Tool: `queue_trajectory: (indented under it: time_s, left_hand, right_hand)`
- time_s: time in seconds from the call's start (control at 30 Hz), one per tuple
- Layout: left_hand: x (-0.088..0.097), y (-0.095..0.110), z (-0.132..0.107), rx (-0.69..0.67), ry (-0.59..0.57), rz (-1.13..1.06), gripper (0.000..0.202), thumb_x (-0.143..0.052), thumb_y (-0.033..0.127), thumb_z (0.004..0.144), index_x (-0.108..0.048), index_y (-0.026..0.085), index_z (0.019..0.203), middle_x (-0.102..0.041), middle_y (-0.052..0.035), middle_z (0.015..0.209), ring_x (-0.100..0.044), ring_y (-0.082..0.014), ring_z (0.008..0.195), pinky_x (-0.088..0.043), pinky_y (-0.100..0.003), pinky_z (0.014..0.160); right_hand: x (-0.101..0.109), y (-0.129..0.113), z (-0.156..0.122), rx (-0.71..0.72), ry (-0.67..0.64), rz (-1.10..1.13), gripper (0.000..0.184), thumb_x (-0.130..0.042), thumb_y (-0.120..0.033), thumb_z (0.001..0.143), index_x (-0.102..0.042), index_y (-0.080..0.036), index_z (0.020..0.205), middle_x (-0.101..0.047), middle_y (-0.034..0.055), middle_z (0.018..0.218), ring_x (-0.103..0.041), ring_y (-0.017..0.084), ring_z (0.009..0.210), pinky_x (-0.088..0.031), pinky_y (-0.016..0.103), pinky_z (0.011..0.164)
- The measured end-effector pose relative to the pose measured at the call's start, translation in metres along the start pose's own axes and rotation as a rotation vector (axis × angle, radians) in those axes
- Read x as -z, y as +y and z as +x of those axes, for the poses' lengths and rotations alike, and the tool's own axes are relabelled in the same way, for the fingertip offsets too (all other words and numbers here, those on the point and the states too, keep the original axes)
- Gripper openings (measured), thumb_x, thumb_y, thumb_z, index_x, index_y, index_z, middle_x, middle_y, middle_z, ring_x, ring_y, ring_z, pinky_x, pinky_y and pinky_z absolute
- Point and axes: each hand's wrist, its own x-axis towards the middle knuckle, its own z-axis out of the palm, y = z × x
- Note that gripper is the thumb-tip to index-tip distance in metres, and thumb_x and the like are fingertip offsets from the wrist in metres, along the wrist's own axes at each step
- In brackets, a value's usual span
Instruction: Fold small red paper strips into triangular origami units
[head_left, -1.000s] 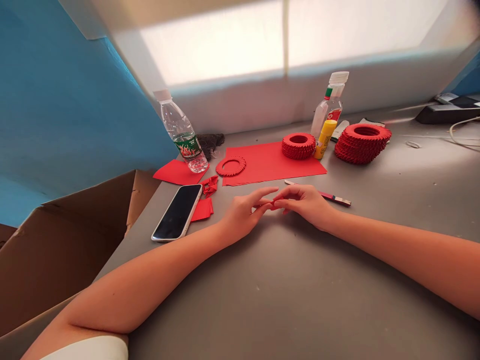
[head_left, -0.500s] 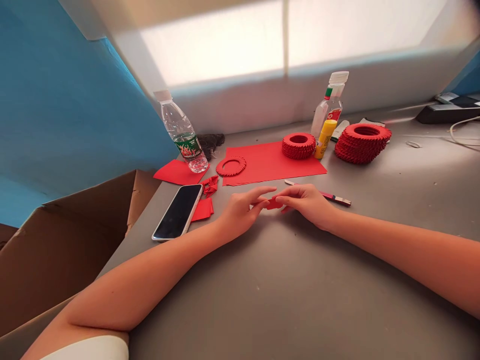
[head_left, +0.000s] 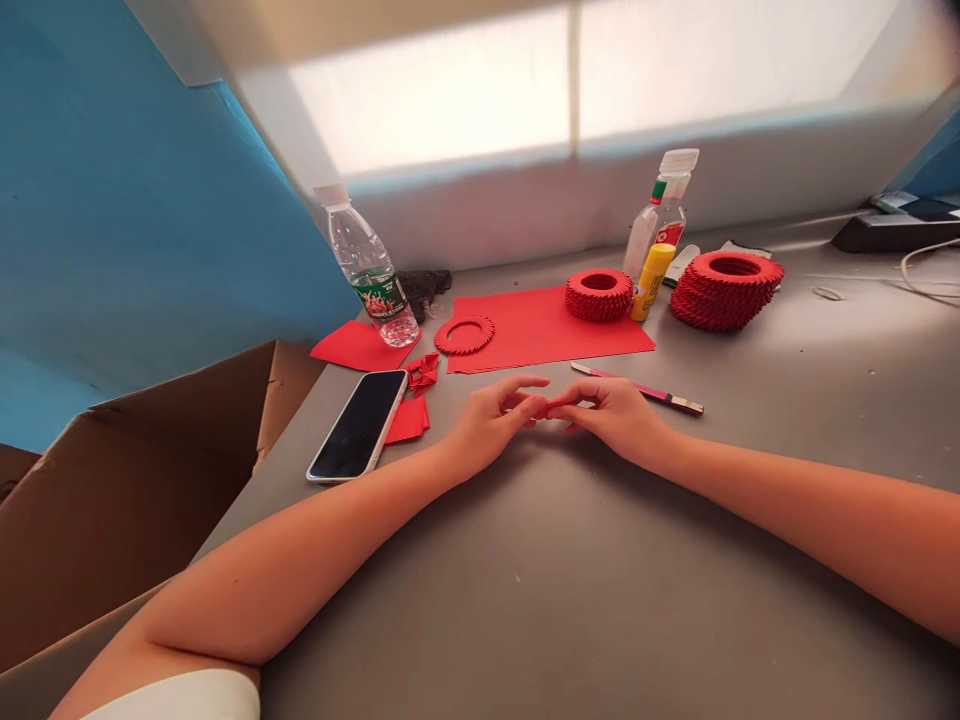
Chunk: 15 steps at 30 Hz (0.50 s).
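Two bare hands meet over a grey tabletop (head_left: 525,600). The left hand (head_left: 491,425) and the right hand (head_left: 619,420) curl inward, their thumbs and forefingers apparently pinching a small folded red paper strip (head_left: 551,406) from either end, with the strip between them. A slackened pinch could let the thin fold spring open or drop. Just beyond the right hand lies a slim pink-and-red pen-shaped tool (head_left: 645,390), which a careless wrist shift could knock. To the left sit a white-edged smartphone (head_left: 358,425) and loose red paper scraps (head_left: 407,420). Farther off, a flat red paper sheet (head_left: 547,340) has a notched red paper ring (head_left: 464,335) overlapping its left edge and a short stack of red paper rings (head_left: 598,295) at its far edge. A yellow glue stick (head_left: 651,283) stands between that stack and a taller stack of red paper rings (head_left: 726,290).
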Motion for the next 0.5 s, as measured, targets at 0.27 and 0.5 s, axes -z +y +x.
queue_trajectory:
  time_s: [0.27,0.5]
  left_hand:
    - [0.0044,0.0036,0.0037,0.132,-0.089,-0.122,0.033,-0.057,0.028,0.076,-0.055,0.016,0.107,-0.068,-0.0064,0.083,-0.063,-0.0160,0.073,-0.049,-0.032,0.072]
    - [0.0042,-0.0023,0.0009,-0.032,-0.035,0.354,0.028,-0.048,0.026,0.079,-0.054,0.022,0.106,-0.065,-0.0004,0.081,-0.057,-0.0117,0.066,-0.046,-0.025,0.063]
  right_hand:
    - [0.0036,-0.0028,0.0016,-0.070,0.033,0.069,0.027,-0.060,-0.043,0.070,-0.065,-0.017,0.075,-0.063,0.0037,0.071,-0.058,0.014,0.062,-0.052,0.026,0.051]
    - [0.0065,0.0042,0.0035,0.018,-0.039,-0.329,0.021,-0.054,-0.037,0.076,-0.062,-0.020,0.069,-0.059,-0.0012,0.059,-0.049,0.011,0.049,-0.038,0.024,0.044]
